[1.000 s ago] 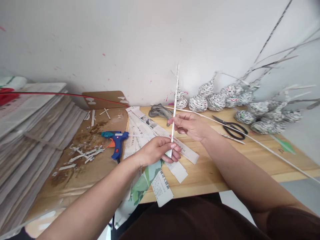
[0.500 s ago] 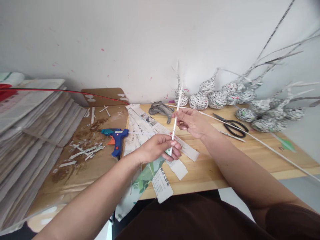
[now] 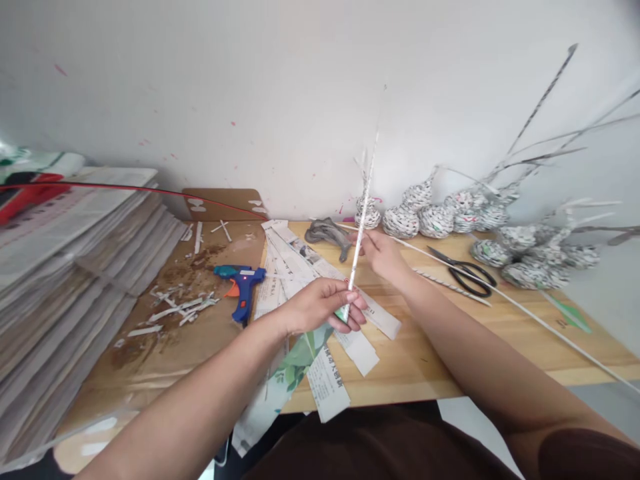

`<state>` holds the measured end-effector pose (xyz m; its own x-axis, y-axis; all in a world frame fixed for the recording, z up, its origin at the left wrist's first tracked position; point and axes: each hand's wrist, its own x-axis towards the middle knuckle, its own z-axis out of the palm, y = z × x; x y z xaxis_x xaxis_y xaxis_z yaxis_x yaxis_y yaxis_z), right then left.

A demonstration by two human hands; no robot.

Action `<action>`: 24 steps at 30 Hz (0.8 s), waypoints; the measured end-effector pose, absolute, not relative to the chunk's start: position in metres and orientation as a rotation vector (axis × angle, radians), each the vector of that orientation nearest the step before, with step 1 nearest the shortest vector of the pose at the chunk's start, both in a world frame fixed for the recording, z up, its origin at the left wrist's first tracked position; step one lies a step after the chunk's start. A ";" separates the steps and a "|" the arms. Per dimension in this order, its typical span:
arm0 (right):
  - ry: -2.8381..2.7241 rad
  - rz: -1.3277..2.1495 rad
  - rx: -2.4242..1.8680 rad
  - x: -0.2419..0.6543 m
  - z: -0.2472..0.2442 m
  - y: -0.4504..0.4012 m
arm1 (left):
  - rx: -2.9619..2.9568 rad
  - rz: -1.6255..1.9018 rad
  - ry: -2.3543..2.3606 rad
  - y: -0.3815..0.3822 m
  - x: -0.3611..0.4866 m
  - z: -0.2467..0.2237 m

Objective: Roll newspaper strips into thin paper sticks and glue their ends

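Note:
My left hand (image 3: 327, 303) is closed round the lower end of a thin white paper tube (image 3: 367, 193), thumb on top. The tube leans up and slightly right; its tip is faint against the wall. Farther up, my right hand (image 3: 383, 257) has its curled fingers at the tube, partly behind it and blurred. Under my hands lie fanned newspaper strips (image 3: 327, 383), one with a green leaf print (image 3: 295, 363). A grey, crumpled-looking object (image 3: 327, 237) rests just beyond my right fingertips.
A blue glue gun (image 3: 245, 290) lies left on stained cardboard (image 3: 145, 360) with paper scraps (image 3: 185, 310). A tall newspaper stack (image 3: 100, 267) stands far left. Black scissors (image 3: 465, 273), a long white rod (image 3: 540, 320) and several woven paper gourds (image 3: 435, 220) are right.
The view has shifted, so the table sits lower. My right hand has shifted slightly along the tube, and its thumb no longer shows clearly. The tube leans more to the right.

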<state>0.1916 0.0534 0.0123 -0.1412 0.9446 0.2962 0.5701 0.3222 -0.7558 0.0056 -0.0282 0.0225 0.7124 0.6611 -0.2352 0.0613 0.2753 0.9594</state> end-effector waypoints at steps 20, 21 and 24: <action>-2.118 0.275 -1.726 0.146 0.008 0.107 | 1.219 0.517 0.631 -0.021 0.001 0.011; -2.058 0.314 -1.692 0.151 0.011 0.104 | 1.215 0.521 0.632 -0.021 0.001 0.011; -1.926 0.355 -1.630 0.173 0.026 0.094 | 1.209 0.521 0.639 -0.021 0.002 0.011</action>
<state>0.1730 0.0940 0.0259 -0.0808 0.9623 0.2597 0.8065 0.2162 -0.5503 0.0016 -0.0212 0.0114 0.7167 0.6759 -0.1717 -0.0321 0.2779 0.9601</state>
